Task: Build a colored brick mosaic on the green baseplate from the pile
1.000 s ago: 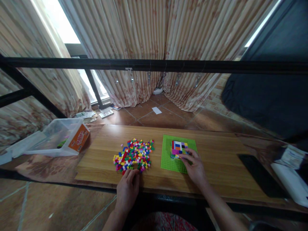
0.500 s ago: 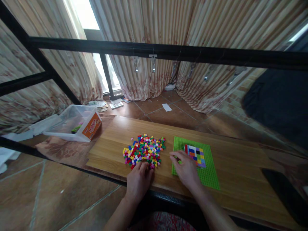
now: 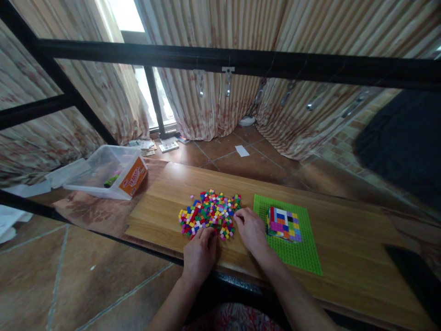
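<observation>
A heap of small multicoloured building bricks [image 3: 210, 211] lies on the wooden board [image 3: 155, 202]. At the near edge of the heap is my left hand [image 3: 200, 250], fingers curled and pinched together; whatever they hold is too small or hidden to make out. My right hand [image 3: 251, 229] is at the heap's right side, thumb and fingertips drawn together by the bricks, and I cannot see what is between them. Right of it lies a green baseplate [image 3: 303, 253], carrying a low block built of coloured bricks [image 3: 284, 224].
A clear plastic box [image 3: 99, 172] with an orange label stands left of the board. Near the right end lies a dark flat object [image 3: 409, 271]. A black metal rail [image 3: 172, 51] crosses in front of striped curtains [image 3: 213, 105]. Papers [image 3: 241, 151] lie on the tiled floor.
My right hand has moved left from the baseplate to the right side of the brick heap, uncovering the built block. My left hand stays at the heap's near edge. The view has shifted slightly.
</observation>
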Action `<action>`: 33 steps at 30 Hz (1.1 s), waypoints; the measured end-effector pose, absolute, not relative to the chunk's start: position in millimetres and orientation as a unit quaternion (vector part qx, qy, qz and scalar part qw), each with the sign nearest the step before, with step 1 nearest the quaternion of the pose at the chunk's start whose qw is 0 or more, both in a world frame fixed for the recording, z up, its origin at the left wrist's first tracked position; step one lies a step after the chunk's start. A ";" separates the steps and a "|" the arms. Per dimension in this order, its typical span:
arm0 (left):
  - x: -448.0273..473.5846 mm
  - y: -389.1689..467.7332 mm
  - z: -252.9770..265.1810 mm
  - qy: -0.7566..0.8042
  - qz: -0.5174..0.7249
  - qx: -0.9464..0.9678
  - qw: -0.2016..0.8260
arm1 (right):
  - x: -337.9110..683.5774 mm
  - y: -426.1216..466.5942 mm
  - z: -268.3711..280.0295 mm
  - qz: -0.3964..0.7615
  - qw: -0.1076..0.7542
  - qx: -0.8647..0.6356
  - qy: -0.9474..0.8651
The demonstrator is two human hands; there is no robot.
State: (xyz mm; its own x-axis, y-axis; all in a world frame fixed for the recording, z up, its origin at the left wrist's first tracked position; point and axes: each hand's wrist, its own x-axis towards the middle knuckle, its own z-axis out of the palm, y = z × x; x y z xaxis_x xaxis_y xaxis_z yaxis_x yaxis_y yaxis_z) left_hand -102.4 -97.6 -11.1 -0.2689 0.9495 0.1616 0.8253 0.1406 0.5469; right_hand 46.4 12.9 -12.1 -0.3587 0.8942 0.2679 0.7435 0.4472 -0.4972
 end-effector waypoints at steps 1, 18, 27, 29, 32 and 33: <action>-102.3 -98.1 -9.9 0.744 0.281 0.595 0.115 | 46.9 11.0 -12.1 0.153 0.257 -0.502 -0.811; -54.5 -102.0 9.3 0.638 0.356 0.632 0.258 | 113.2 -50.4 9.2 0.215 0.394 -0.512 -0.732; -6.5 -61.3 9.0 0.558 0.358 0.656 0.359 | 145.6 -24.3 7.8 0.106 0.406 -0.537 -0.731; 0.0 -56.4 7.3 0.553 0.356 0.657 0.369 | 145.2 -22.5 3.6 0.089 0.404 -0.546 -0.728; 6.9 -52.5 5.1 0.551 0.353 0.662 0.365 | 145.3 -22.0 -2.2 0.061 0.409 -0.562 -0.717; 8.3 -51.7 4.4 0.551 0.351 0.665 0.362 | 145.6 -21.9 -3.2 0.056 0.410 -0.565 -0.714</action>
State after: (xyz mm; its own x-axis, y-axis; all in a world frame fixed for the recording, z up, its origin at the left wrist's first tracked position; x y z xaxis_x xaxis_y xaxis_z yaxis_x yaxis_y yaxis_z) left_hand 8.3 -51.7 4.4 0.1460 0.9869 0.0681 0.4785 -0.1307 0.8683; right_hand 145.6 -21.9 -3.2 -0.0256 0.8524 0.5222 0.7610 0.3554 -0.5428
